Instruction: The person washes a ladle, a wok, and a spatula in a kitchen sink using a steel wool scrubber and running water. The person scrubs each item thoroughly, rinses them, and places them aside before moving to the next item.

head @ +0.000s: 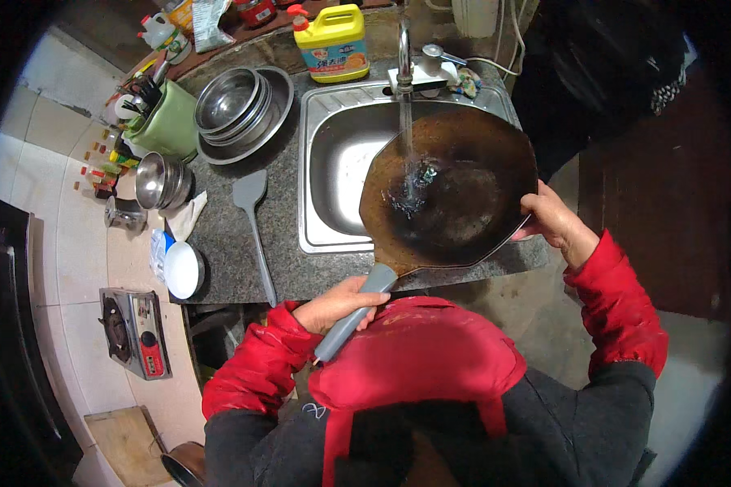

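A dark wok with a browned surface is held over the right part of the steel sink. My left hand grips its grey handle near the counter's front edge. On the far right of the rim, my right hand holds the wok, with the thumb on top and the fingers partly hidden. Water runs from the faucet into the wok and splashes left of its middle. The wok covers much of the basin.
Left of the sink, a grey spatula lies on the granite counter. Behind it are stacked steel bowls and a green utensil holder. A yellow detergent jug stands behind the sink. A portable gas stove is at far left.
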A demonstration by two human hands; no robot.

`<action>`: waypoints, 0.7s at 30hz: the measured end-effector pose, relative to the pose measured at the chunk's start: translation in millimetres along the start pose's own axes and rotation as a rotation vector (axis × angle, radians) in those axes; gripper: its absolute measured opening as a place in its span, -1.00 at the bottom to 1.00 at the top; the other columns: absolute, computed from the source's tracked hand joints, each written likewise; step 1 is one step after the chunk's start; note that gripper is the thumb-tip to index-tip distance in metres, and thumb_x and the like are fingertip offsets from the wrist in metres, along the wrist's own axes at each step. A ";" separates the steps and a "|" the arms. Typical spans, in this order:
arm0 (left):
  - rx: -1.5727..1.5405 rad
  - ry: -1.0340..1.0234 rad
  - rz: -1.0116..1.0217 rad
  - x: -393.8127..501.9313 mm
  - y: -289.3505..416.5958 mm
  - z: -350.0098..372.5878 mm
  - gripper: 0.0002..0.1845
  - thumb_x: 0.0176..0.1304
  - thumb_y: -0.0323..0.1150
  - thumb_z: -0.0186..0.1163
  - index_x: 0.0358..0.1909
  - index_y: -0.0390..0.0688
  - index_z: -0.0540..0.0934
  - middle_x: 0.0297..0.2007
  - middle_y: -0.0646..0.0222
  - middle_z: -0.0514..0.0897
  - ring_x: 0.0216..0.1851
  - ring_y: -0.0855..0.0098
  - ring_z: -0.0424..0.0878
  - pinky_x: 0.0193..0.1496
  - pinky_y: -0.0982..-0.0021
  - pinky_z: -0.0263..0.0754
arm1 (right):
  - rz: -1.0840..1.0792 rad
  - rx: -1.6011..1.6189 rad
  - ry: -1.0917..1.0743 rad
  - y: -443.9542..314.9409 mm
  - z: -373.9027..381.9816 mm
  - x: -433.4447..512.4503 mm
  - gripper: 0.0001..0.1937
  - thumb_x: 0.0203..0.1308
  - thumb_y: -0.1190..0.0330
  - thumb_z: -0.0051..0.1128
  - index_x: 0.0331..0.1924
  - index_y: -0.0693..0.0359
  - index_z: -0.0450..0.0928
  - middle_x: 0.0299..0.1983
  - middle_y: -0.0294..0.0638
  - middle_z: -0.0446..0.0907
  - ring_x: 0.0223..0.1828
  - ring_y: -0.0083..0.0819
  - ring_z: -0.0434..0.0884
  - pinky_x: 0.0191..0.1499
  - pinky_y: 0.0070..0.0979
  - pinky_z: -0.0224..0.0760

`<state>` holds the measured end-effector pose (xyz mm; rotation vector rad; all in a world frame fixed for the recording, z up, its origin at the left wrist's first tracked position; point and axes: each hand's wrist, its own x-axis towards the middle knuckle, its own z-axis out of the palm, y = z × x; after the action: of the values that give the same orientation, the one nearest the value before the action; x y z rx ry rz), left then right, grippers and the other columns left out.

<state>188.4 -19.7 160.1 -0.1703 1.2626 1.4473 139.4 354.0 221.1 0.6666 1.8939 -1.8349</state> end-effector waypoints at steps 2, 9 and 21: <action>0.142 0.080 0.012 9.3 -2.3 1.6 -0.67 0.29 -0.19 0.17 -0.18 -0.23 0.36 -0.56 0.43 0.47 -0.64 0.62 0.45 -0.60 0.58 0.37 | -0.033 0.008 0.040 -3.0 4.3 -13.4 -0.44 0.02 0.53 -0.15 0.21 0.30 0.13 -0.12 -0.01 0.50 -0.37 -0.26 0.64 -0.56 -0.43 0.64; 0.778 0.266 0.442 33.7 -7.8 -30.3 -0.58 0.35 -0.14 0.06 -0.06 -0.36 0.47 -0.28 0.18 0.62 -0.30 0.38 0.58 -0.18 0.38 0.50 | -0.124 0.112 0.115 11.8 2.1 -27.7 -0.39 -0.01 0.58 -0.15 0.24 0.23 0.09 -0.14 -0.02 0.51 -0.38 -0.26 0.64 -0.59 -0.40 0.63; -0.308 0.282 0.565 186.6 199.5 -44.9 -0.72 0.24 -0.61 0.01 0.01 -0.28 0.38 -0.15 0.19 0.49 -0.13 0.28 0.54 -0.04 0.27 0.57 | -0.142 0.265 0.124 41.5 -3.9 -24.1 -0.27 -0.06 0.60 -0.16 0.32 0.05 0.05 -0.16 -0.07 0.49 -0.39 -0.32 0.61 -0.53 -0.31 0.64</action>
<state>-54.3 109.1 126.4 -0.2432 1.3705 2.1667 183.7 357.3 202.7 0.7649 1.8317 -2.2075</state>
